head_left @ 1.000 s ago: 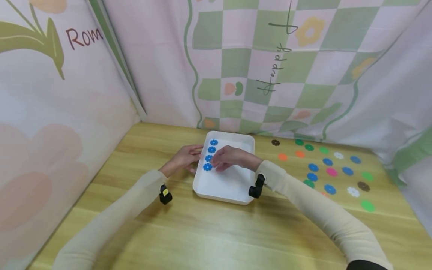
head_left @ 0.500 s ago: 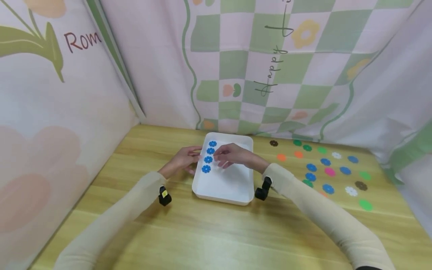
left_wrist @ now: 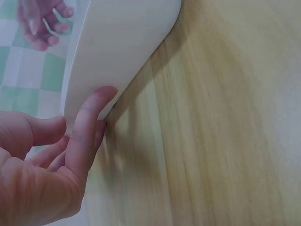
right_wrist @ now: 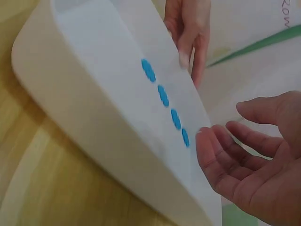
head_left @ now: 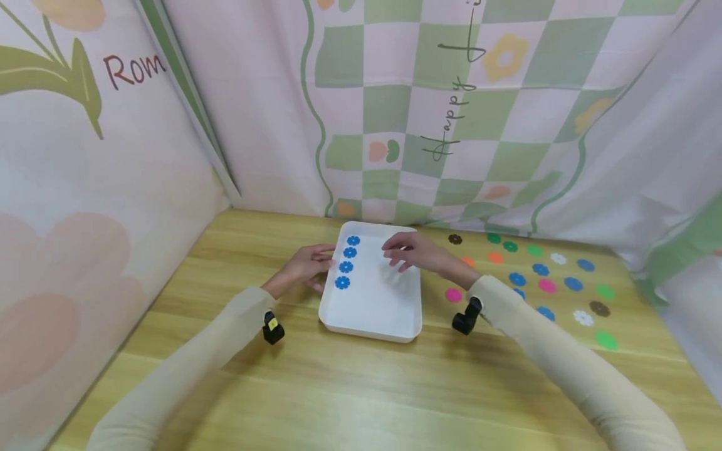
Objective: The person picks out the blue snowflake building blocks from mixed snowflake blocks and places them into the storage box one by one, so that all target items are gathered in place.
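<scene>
A white rectangular tray (head_left: 372, 307) stands on the wooden table, with a column of several blue flower-shaped discs (head_left: 346, 267) along its left side. My left hand (head_left: 304, 266) holds the tray's left edge; in the left wrist view the thumb lies at the rim and the fingers (left_wrist: 89, 115) rest against the outer wall. Over the tray's right part hovers my right hand (head_left: 420, 252), fingers loosely bent and parted. Nothing shows between its thumb and fingers (right_wrist: 221, 155) in the right wrist view.
Right of the tray, loose flower discs lie scattered: pink (head_left: 454, 294), orange (head_left: 495, 257), brown (head_left: 600, 308), white (head_left: 583, 318), green (head_left: 606, 340) and blue (head_left: 573, 284). A checkered curtain (head_left: 389, 113) hangs behind the table, and a printed cloth (head_left: 113, 188) borders the left side.
My right hand has drawn away from the blue column, rightward across the tray, its fingers parting. The left hand stays at the tray's edge. A pink disc beneath the right forearm has come into view.
</scene>
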Available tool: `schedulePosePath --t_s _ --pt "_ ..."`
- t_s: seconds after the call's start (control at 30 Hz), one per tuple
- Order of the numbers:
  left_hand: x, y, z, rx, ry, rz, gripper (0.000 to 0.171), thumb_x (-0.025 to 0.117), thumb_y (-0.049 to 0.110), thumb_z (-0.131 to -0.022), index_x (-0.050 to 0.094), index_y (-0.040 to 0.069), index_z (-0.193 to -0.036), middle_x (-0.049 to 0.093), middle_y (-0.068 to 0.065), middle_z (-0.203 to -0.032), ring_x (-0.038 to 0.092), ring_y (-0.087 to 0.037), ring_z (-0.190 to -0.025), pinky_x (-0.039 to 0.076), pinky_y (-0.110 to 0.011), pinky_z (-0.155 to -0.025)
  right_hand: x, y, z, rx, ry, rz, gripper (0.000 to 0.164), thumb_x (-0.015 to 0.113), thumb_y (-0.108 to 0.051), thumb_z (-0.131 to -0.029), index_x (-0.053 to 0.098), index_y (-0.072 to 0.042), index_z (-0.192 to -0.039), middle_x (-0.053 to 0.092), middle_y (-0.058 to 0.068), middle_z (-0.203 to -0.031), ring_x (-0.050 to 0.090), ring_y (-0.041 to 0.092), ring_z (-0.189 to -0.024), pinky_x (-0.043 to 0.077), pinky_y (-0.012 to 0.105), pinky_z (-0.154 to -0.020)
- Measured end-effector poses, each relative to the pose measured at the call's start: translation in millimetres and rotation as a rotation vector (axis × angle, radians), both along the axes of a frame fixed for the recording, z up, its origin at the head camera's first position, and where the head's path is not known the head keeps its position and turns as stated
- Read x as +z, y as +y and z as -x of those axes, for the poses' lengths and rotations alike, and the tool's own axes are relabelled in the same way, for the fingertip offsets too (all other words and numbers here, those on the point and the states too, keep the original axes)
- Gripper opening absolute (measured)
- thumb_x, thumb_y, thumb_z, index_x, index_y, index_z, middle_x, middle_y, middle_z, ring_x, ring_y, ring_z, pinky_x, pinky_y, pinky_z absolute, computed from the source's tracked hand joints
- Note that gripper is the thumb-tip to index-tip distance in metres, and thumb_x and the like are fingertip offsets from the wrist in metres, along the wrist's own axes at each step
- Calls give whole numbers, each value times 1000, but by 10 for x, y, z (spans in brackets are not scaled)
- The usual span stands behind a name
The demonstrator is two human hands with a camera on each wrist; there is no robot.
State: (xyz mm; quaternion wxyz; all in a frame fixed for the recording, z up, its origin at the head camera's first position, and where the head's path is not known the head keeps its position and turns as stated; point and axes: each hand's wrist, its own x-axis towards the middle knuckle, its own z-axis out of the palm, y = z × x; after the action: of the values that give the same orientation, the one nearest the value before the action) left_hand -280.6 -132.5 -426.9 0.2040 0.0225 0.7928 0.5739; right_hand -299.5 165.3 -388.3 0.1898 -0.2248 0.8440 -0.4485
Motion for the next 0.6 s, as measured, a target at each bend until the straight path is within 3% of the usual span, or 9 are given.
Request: schedulePosePath --t_s 0.17,0.3,0.47,0.6 --pt "5 1 7 1 -4 16 53 58 13 -108 44 13 -160 54 -23 -154 63 -39 -128 67 -33 -68 -46 295 58 -96 29 68 38 57 -14 -108 57 13 -135 63 33 -129 69 36 -108 65 40 -87" --pt "8 16 20 -7 3 16 53 57 13 -109 43 12 -160 54 -22 -153 63 -39 -129 67 -34 -68 -69 508 62 -196 48 138 37 57 -14 -109 57 14 -134 66 31 -121 71 22 -99 66 39 -86" --pt "-3 38 40 -10 0 19 53 56 11 -109 43 11 -160 54 -22 -153 63 -39 -129 67 -34 -67 -118 776 50 -248 78 114 39 57 -17 -109 55 13 -135 69 21 -118 68 14 -96 65 38 -87" --pt "0 8 34 4 -4 33 52 56 13 -109 44 12 -160 55 -22 -153 63 -37 -128 66 -33 -65 -155 978 63 -263 105 76 42 57 -20 -110 55 12 -136 67 25 -123 70 15 -98 66 37 -86"
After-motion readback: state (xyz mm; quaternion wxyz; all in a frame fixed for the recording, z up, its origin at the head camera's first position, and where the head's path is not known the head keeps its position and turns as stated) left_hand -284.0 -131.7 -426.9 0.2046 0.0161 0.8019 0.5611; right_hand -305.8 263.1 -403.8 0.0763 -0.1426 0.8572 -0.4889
